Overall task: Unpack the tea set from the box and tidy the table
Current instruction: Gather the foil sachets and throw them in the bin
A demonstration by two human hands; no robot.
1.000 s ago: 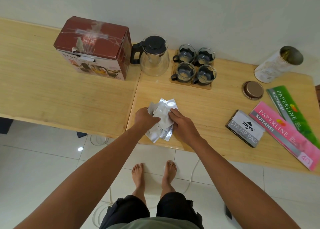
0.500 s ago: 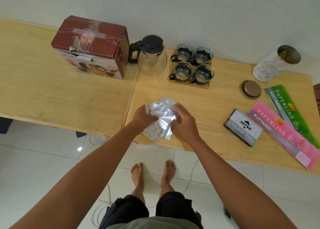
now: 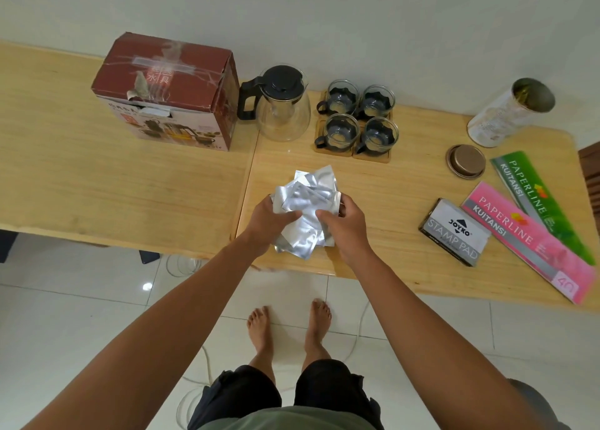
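A bundle of silver foil packets point(image 3: 305, 199) is gathered between both hands near the table's front edge. My left hand point(image 3: 271, 221) grips its left side and my right hand point(image 3: 344, 225) grips its right side. Behind them stands a glass teapot point(image 3: 282, 104) with a black lid and handle. To its right, several glass cups point(image 3: 357, 119) with black holders sit on wooden coasters. The red-brown tea set box point(image 3: 168, 88) stands at the back left, taped on top.
On the wooden table point(image 3: 97, 176), an open white tin point(image 3: 506, 114) lies tilted at the back right, its brown lid point(image 3: 466, 161) beside it. A stamp pad box point(image 3: 454, 231) and pink point(image 3: 526, 241) and green point(image 3: 542, 202) receipt books lie at the right. Tiled floor is below.
Both hands have gathered the foil packets from flat on the table into a bunched bundle and lifted it slightly.
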